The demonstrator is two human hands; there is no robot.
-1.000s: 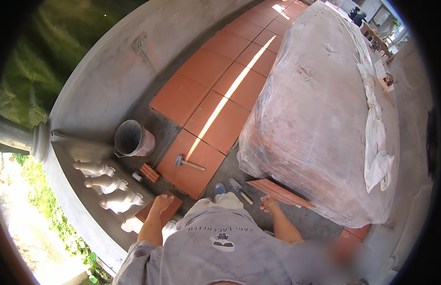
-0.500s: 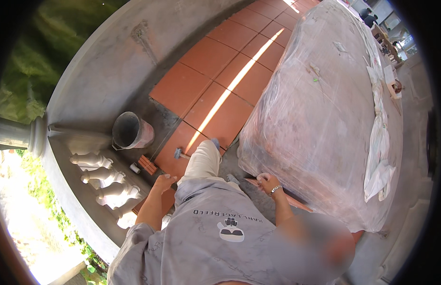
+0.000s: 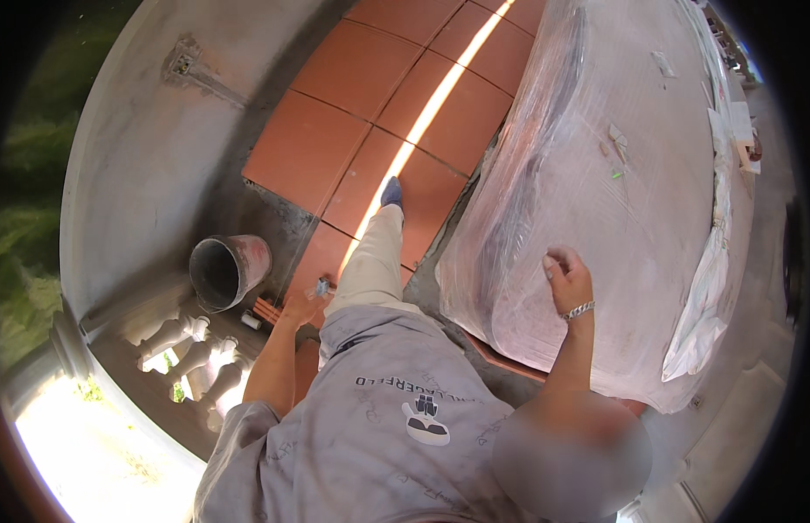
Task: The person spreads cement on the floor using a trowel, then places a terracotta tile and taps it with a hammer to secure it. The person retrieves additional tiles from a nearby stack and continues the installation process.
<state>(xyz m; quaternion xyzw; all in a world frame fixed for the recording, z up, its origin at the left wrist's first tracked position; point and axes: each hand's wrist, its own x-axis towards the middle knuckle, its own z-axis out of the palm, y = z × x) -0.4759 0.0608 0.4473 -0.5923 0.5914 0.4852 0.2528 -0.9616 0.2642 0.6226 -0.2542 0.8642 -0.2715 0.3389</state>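
Observation:
My left hand [image 3: 301, 307] hangs low beside my leg, its fingers close to a grey-headed mallet [image 3: 323, 286] on the terracotta floor tiles [image 3: 322, 113]. Whether those fingers touch the mallet or hold anything does not show clearly. Raised in front of the plastic-wrapped pile [image 3: 527, 200], my right hand [image 3: 569, 279] has bent fingers, with the thumb apart and nothing visible between them. A bracelet circles that wrist. One thin terracotta tile edge [image 3: 510, 362] shows along the near foot of the pile, partly behind my right arm.
A dirty bucket [image 3: 222, 275] stands at the left by the curved wall [image 3: 130, 166]. Near it lie a small white cylinder [image 3: 251, 320] and some narrow terracotta pieces [image 3: 267, 310]. Balusters [image 3: 191, 353] line the lower left. A strip of sunlight crosses the tiles.
My right hand has left the tile at the pile's foot and risen up and to the right. The left hand has moved nearer the mallet. My view and foot have shifted forward.

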